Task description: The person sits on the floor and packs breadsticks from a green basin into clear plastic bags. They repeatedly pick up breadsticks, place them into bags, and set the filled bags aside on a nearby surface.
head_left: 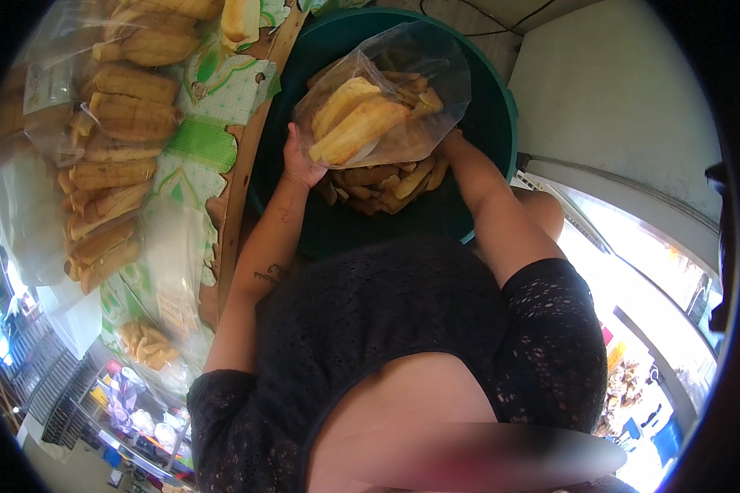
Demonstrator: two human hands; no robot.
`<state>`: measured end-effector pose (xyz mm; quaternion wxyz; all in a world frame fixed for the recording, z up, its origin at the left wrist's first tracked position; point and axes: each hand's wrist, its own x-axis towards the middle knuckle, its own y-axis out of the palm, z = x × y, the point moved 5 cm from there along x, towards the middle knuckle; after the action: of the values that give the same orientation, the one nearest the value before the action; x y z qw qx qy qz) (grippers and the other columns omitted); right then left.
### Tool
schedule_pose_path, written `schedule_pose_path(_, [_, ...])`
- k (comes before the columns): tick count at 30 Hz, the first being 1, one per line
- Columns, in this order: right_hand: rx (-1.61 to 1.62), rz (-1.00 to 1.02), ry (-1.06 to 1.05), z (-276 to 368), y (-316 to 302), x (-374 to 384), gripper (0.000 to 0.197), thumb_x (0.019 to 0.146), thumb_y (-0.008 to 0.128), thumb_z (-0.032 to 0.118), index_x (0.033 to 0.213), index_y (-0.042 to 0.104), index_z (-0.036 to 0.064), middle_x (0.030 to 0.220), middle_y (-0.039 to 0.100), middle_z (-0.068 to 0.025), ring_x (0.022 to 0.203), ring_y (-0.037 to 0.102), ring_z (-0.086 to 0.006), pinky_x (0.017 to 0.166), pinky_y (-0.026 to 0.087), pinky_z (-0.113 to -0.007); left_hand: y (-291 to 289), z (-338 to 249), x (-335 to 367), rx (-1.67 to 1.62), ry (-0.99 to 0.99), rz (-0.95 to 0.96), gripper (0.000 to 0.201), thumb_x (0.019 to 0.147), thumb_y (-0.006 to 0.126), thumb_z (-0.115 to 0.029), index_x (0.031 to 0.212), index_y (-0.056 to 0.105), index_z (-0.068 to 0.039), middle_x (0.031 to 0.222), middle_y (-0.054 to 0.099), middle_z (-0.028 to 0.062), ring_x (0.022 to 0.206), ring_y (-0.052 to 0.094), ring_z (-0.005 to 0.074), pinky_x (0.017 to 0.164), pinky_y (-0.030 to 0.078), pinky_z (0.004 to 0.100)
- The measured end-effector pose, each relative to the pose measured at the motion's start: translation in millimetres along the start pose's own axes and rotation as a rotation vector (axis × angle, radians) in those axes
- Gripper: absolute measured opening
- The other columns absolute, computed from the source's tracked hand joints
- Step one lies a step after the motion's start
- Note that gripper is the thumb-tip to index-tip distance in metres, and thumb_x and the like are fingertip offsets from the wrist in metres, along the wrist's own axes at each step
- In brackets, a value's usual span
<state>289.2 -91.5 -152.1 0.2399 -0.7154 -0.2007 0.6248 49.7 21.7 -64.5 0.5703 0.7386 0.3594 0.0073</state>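
Note:
A clear plastic bag [436,70] is held over a big dark green tub [501,123]. Inside it lie long yellow-brown slices [360,131], which look like fried snack pieces. My left hand [304,163] grips the bag's lower left side, thumb up along the plastic. On the right, my right hand [451,143] is at the bag's right edge, down in the tub; its fingers are hidden. More loose slices [386,187] are heaped in the tub, under and below the bag, and some show blurred through the plastic.
Left of the tub stands a wooden-edged table [251,156] with a torn green-and-white cover. Several filled clear bags of slices [131,115] lie along it, with a smaller bag of pieces [148,343] nearer me. A pale cabinet-like box [617,90] stands at the right.

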Motion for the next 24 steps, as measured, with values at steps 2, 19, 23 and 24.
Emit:
schedule_pose_path(2, [-0.006,0.004,0.003,0.0,6.6,-3.7,0.059,0.087,0.051,0.022,0.139,0.028,0.0100,0.144,0.028,-0.0098,0.130,0.031,-0.0255,0.103,0.026,-0.046,-2.7,2.0,0.2,-0.004,-0.016,-0.014,0.074,0.082,0.050,-0.057,0.134,0.034,-0.007,0.134,0.041,0.0116,0.123,0.039,0.0305,0.103,0.030,0.0448])
schedule_pose_path(19, [0.082,0.339,-0.357,74.9,24.5,-16.9,0.060,0.083,0.056,0.024,0.136,0.033,0.0095,0.141,0.032,-0.0102,0.128,0.034,-0.0261,0.101,0.029,-0.045,-0.7,-0.1,-0.5,0.054,0.021,-0.077,0.068,0.086,0.040,-0.058,0.137,0.031,-0.015,0.138,0.036,0.0105,0.126,0.033,0.0326,0.102,0.027,0.0509])
schedule_pose_path(23, [0.097,0.343,-0.356,80.8,48.7,-22.4,0.060,0.082,0.057,0.025,0.136,0.034,0.0094,0.141,0.032,-0.0103,0.127,0.035,-0.0263,0.100,0.030,-0.044,-2.2,1.4,1.8,0.064,0.007,-0.070,0.068,0.086,0.040,-0.058,0.137,0.031,-0.014,0.137,0.036,0.0111,0.126,0.034,0.0330,0.102,0.027,0.0507])
schedule_pose_path(24, [0.107,0.350,-0.361,81.1,50.4,-22.7,0.060,0.082,0.057,0.025,0.135,0.035,0.0093,0.141,0.033,-0.0103,0.127,0.035,-0.0263,0.100,0.030,-0.044,-2.6,2.3,2.5,0.079,0.000,-0.052,0.070,0.085,0.041,-0.059,0.137,0.031,-0.013,0.137,0.037,0.0112,0.126,0.034,0.0329,0.102,0.027,0.0506])
